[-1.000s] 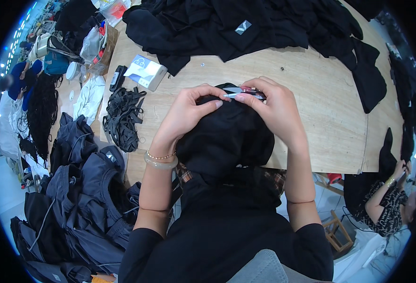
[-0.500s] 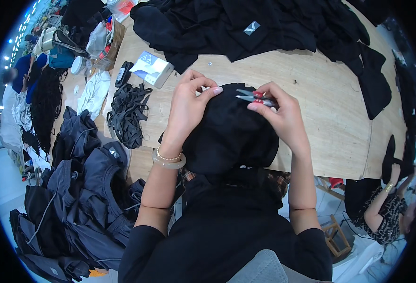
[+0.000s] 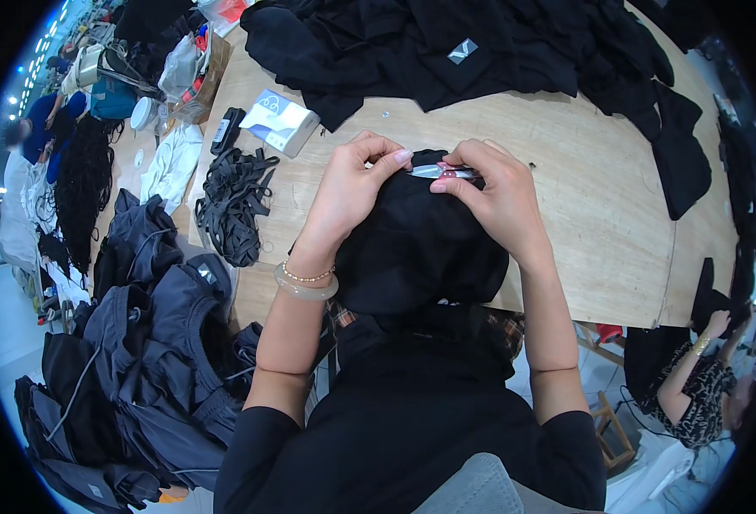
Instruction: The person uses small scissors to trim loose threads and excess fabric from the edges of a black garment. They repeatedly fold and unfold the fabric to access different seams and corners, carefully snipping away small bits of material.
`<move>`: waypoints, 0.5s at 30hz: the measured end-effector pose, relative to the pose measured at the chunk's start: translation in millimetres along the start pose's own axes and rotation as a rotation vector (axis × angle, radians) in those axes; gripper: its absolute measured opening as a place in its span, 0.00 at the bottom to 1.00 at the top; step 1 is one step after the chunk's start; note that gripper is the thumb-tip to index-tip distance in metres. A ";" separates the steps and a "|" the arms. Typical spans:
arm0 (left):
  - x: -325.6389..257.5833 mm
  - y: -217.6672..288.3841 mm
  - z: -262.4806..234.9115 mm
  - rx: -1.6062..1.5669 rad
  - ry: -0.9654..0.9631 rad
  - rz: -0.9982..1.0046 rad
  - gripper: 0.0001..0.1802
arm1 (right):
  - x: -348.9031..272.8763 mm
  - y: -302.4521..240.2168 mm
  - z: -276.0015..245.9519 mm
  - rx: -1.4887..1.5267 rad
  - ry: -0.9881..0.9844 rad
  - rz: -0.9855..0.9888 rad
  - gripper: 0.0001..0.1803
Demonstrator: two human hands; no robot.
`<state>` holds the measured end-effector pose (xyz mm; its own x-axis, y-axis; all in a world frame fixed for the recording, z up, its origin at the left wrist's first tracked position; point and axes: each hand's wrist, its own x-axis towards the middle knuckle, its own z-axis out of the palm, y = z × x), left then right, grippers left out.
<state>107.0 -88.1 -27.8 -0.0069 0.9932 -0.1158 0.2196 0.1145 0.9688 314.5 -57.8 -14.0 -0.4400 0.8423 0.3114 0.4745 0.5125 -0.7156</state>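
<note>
A bunched black garment lies in front of me, across the table's near edge and toward my lap. My left hand pinches its upper left edge between thumb and forefinger; a thread there would be too small to see. In my right hand are small thread snips with silvery blades and a reddish grip. Their blades point left, over the garment's top edge, with the tips close to my left fingertips. Whether the blades touch anything cannot be made out.
More black garments are heaped at the table's far side. On the left are a tissue pack, a dark handheld object, tangled dark straps and piled dark-grey clothes. Another person's arm shows at lower right.
My right hand has brought the snips left, and their blades now lie nearly together beside my left fingertips. My left hand has shifted slightly right, still pinching.
</note>
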 end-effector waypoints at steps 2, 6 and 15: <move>0.7 -1.9 -0.1 -0.004 -0.009 0.009 0.11 | 0.5 1.4 1.8 -0.019 -0.008 -0.007 0.15; 1.0 0.2 -0.9 -0.011 -0.020 -0.040 0.11 | 1.5 1.3 0.0 -0.070 -0.043 -0.026 0.14; 2.9 -2.5 0.7 -0.080 -0.029 -0.044 0.11 | 1.2 -7.1 1.4 -0.071 0.030 -0.020 0.16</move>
<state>107.1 -85.5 -30.7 0.0134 0.9863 -0.1641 0.1408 0.1607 0.9769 309.5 -60.7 -9.4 -0.4277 0.8358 0.3443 0.5191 0.5389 -0.6634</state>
